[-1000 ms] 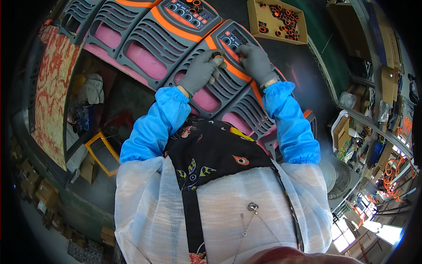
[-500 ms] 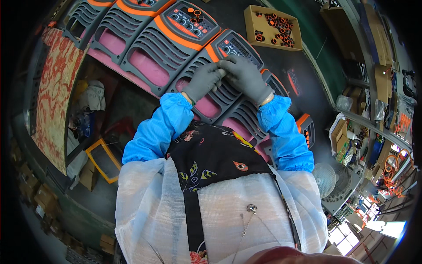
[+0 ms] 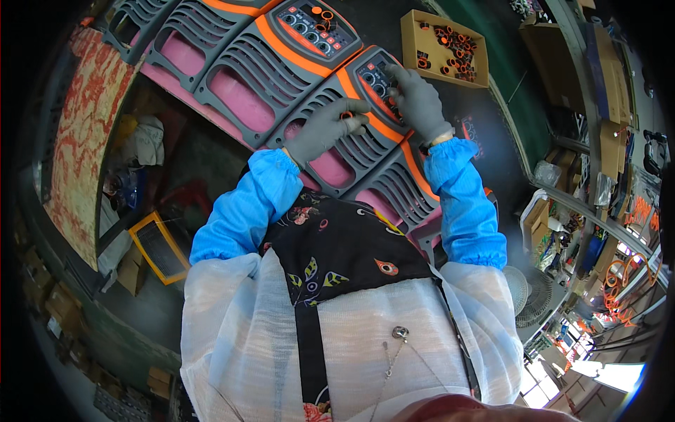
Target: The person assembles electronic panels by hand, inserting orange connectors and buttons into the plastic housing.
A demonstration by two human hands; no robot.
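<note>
Your left hand [image 3: 325,129], in a grey glove, lies on the slatted grey face of the grey-and-orange panel [image 3: 365,133] directly in front of you. Its fingertips are pinched together around a small dark ring with an orange edge [image 3: 347,114], so that hand is closed on the ring. Your right hand [image 3: 420,104], gloved the same way, is just beside it, a little farther from your body. Its fingers are curled down onto the panel's dark control strip [image 3: 376,77], where round knobs sit in a row. The fingertips press on the strip, but whether they grip anything is hidden under the glove, so I cannot tell.

The panel under both hands slants away from you, with an orange band running between your two hands. Beyond your left hand lies a second panel of the same kind [image 3: 281,53]; its control strip already carries orange-ringed knobs. More such panels [image 3: 140,24] follow past it, all resting on a pink sheet [image 3: 179,74].

Past your right hand, farther out, a shallow cardboard tray [image 3: 444,48] sits on the dark worktop and holds loose orange and dark rings. Your blue sleeves [image 3: 464,204] run back from both wrists toward your body. Well off to your left, lower down, stands a yellow-framed board [image 3: 158,247].
</note>
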